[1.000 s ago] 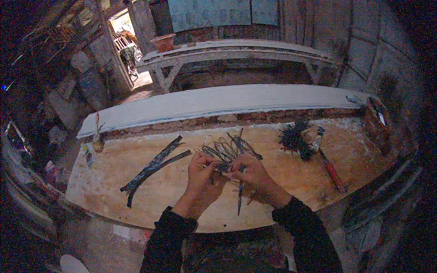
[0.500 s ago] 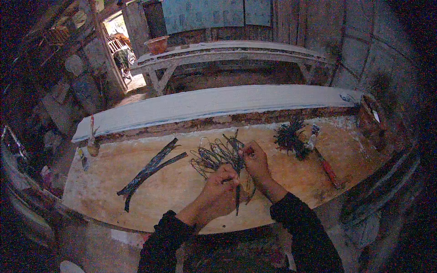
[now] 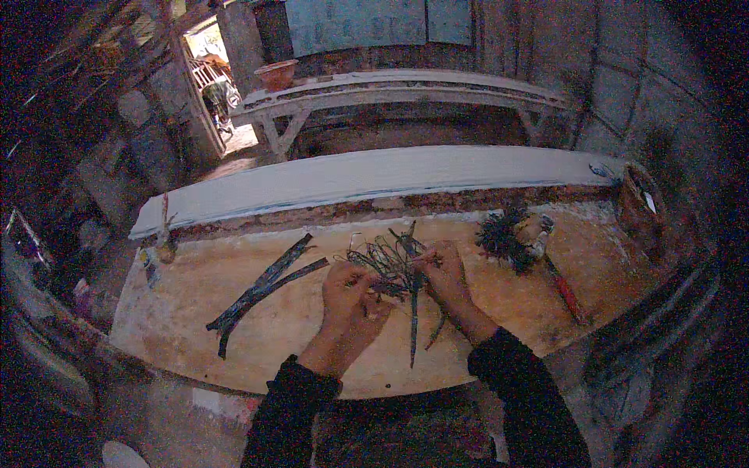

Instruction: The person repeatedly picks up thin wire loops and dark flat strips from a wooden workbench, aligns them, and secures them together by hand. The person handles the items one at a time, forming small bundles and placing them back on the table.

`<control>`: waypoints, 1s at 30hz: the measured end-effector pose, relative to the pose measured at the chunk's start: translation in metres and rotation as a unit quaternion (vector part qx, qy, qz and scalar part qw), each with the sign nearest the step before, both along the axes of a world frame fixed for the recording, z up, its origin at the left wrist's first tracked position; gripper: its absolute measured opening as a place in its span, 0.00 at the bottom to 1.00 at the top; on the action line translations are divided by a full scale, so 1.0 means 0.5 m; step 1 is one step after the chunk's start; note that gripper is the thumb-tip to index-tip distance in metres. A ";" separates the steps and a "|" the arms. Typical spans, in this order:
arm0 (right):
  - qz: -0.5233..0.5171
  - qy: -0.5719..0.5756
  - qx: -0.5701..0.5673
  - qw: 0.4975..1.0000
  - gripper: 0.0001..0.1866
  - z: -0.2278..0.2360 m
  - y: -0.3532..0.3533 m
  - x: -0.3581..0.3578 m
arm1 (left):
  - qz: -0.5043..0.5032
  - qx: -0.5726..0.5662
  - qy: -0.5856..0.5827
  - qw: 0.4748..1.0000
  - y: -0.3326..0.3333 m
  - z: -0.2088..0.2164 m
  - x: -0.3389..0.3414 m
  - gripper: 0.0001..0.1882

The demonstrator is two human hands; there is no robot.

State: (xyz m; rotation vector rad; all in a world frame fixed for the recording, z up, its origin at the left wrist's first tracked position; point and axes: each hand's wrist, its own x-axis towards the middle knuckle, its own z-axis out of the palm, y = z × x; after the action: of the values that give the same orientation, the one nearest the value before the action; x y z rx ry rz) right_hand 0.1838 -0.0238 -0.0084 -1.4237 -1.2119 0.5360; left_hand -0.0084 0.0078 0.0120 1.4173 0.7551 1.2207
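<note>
From my remote seat I see the wooden tabletop (image 3: 172, 312) curve along the lower frame, its far side bounded by a white board (image 3: 374, 173). Bare wood spans lower left, and more separates the right hand (image 3: 449, 281) from a red-handled tool (image 3: 565, 291). At centre lie the dark looped strands (image 3: 380, 256); the left hand (image 3: 349, 295) pinches some, while the right's fingertips meet beside them, their hold unclear to me. I can't make out what's inside the reddish bowl (image 3: 277, 76), upper left.

Gap outside right hand (image 3: 446, 279), dark tuft (image 3: 499, 239) beyond
</note>
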 end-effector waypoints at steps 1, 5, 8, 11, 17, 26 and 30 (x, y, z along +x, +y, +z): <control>0.053 0.027 -0.020 0.998 0.06 0.012 -0.012 -0.010 | 0.016 0.069 -0.031 0.997 0.010 -0.001 -0.018 0.06; 0.320 -0.018 0.047 0.946 0.06 0.011 -0.035 -0.022 | 0.020 -0.197 -0.171 0.965 0.003 0.024 0.006 0.07; 0.396 0.139 -0.094 0.903 0.06 0.070 -0.088 -0.072 | 0.033 -0.183 -0.166 0.968 -0.018 0.050 0.005 0.08; 0.364 0.222 -0.162 0.890 0.08 0.084 -0.098 -0.078 | 0.058 -0.207 -0.168 0.962 -0.022 0.070 0.005 0.09; 0.410 0.250 -0.161 0.862 0.05 0.076 -0.094 -0.072 | 0.040 -0.220 -0.144 0.964 -0.004 0.028 0.009 0.09; 0.314 0.150 -0.118 0.930 0.06 0.071 -0.080 -0.057 | -0.072 -0.203 -0.134 0.967 -0.026 0.028 0.007 0.09; 0.163 0.081 -0.027 0.983 0.07 0.028 -0.048 -0.034 | -0.105 -0.076 -0.034 0.991 0.001 -0.021 0.000 0.04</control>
State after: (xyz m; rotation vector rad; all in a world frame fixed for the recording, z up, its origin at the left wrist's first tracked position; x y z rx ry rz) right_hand 0.1667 -0.0477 0.0055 -1.2043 -1.3139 0.8997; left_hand -0.0082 0.0081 0.0013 1.2889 0.6205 1.0214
